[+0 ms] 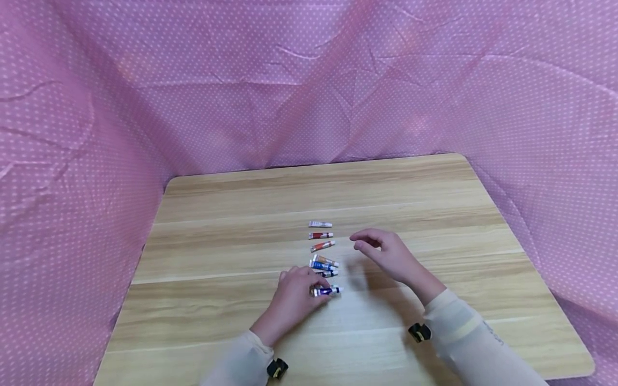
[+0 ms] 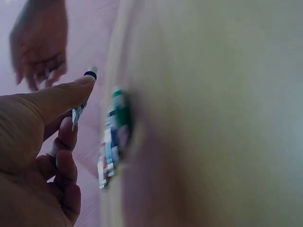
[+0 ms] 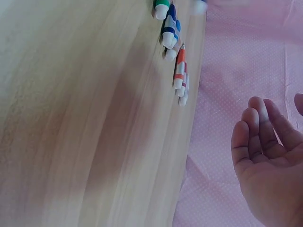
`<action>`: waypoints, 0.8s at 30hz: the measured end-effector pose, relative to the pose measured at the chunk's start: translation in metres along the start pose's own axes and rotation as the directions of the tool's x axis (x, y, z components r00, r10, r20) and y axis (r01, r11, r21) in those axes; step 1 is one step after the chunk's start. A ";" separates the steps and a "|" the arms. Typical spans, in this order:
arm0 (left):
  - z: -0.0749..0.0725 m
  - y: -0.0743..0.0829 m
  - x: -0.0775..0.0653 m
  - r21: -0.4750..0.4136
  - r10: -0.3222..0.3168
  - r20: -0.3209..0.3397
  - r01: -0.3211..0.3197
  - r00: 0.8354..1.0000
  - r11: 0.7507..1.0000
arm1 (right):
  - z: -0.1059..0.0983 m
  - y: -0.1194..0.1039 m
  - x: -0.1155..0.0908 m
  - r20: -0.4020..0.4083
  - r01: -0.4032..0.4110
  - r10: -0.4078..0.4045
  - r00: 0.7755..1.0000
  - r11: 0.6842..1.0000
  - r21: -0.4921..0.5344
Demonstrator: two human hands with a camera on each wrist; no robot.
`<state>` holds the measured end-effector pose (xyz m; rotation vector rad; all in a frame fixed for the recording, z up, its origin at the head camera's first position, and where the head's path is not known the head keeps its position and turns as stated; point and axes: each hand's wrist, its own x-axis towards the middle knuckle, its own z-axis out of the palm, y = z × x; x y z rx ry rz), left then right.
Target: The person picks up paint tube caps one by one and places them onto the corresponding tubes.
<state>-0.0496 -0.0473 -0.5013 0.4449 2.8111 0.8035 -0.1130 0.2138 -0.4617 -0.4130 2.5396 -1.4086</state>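
Observation:
My left hand (image 1: 296, 292) pinches a small purple paint tube (image 1: 328, 291) between thumb and fingers, its capped end pointing right. The left wrist view shows this tube (image 2: 78, 113) above the table. Beyond the hand lies a column of paint tubes: a dark one (image 1: 329, 274), a blue one (image 1: 322, 266) against an ochre one (image 1: 326, 260), then orange (image 1: 322, 246), red (image 1: 321, 235) and white (image 1: 320, 224). A green tube (image 3: 162, 8) shows in the right wrist view; my left hand covers it in the head view. My right hand (image 1: 386, 254) hovers right of the column, fingers relaxed, holding nothing.
The wooden table (image 1: 217, 236) has rounded corners. A pink dotted cloth (image 1: 299, 80) hangs behind it and along both sides. Both sleeves carry a small black device at the wrist, such as the one on the right (image 1: 419, 332).

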 end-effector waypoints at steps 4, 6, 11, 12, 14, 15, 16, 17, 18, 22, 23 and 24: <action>0.013 -0.004 -0.005 0.045 0.044 0.018 -0.045 0.999 0.998 | 0.000 0.001 -0.001 0.000 -0.008 0.008 1.000 1.000 0.004; 0.016 -0.005 -0.006 0.057 0.055 0.029 -0.057 0.998 0.997 | 0.000 0.001 -0.001 -0.003 -0.006 0.006 1.000 1.000 0.002; 0.022 -0.008 -0.008 0.064 0.060 0.044 -0.063 0.997 0.996 | 0.001 0.003 -0.001 -0.008 -0.010 0.010 1.000 1.000 -0.001; 0.022 -0.009 -0.008 0.065 0.058 0.044 -0.061 0.997 0.996 | 0.001 0.004 -0.001 -0.007 -0.008 0.008 1.000 1.000 -0.001; 0.023 -0.010 -0.008 0.066 0.053 0.044 -0.056 0.998 0.996 | 0.001 0.004 -0.001 -0.006 -0.012 0.012 1.000 1.000 0.007; 0.024 -0.011 -0.008 0.068 0.050 0.045 -0.053 0.998 0.996 | 0.001 0.005 -0.001 -0.005 -0.016 0.016 1.000 1.000 0.013; 0.024 -0.011 -0.008 0.071 0.048 0.045 -0.051 0.998 0.996 | 0.002 0.005 -0.001 -0.003 -0.019 0.019 1.000 1.000 0.017; 0.024 -0.012 -0.008 0.073 0.046 0.045 -0.050 0.998 0.996 | 0.002 0.005 -0.001 -0.001 -0.019 0.019 1.000 1.000 0.019; 0.024 -0.012 -0.008 0.073 0.048 0.044 -0.051 0.998 0.996 | 0.002 0.005 -0.001 0.002 -0.020 0.019 1.000 1.000 0.020; 0.025 -0.012 -0.006 0.059 0.047 0.053 -0.050 0.997 0.997 | 0.002 0.006 -0.001 0.008 -0.024 0.024 1.000 1.000 0.007; 0.024 -0.011 -0.006 0.053 0.044 0.058 -0.048 0.997 0.997 | 0.001 0.006 -0.002 0.009 -0.024 0.024 1.000 1.000 0.000; 0.023 -0.010 -0.004 0.044 0.042 0.063 -0.045 0.997 0.998 | 0.001 0.006 -0.002 0.007 -0.025 0.025 1.000 1.000 -0.011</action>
